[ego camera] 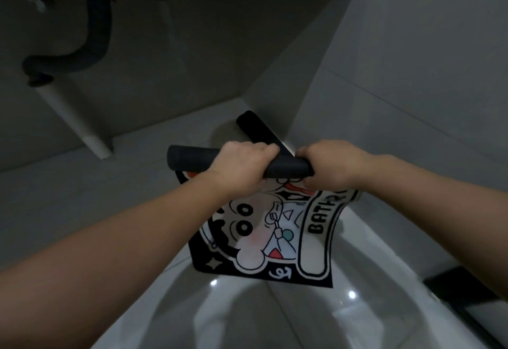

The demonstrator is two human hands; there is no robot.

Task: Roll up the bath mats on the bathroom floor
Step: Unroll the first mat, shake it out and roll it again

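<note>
A cartoon-printed bath mat with a black backing lies on the pale tiled floor, its far end wound into a dark roll. My left hand grips the roll near its middle. My right hand grips the roll's right end. The flat part, with a drawn face and lettering, stretches from the roll toward me. A second dark rolled mat lies behind the roll, slanting into the corner by the wall.
A dark drain hose and a white pipe hang under the basin at the left. Tiled walls meet at the corner. A dark strip lies on the floor at the right.
</note>
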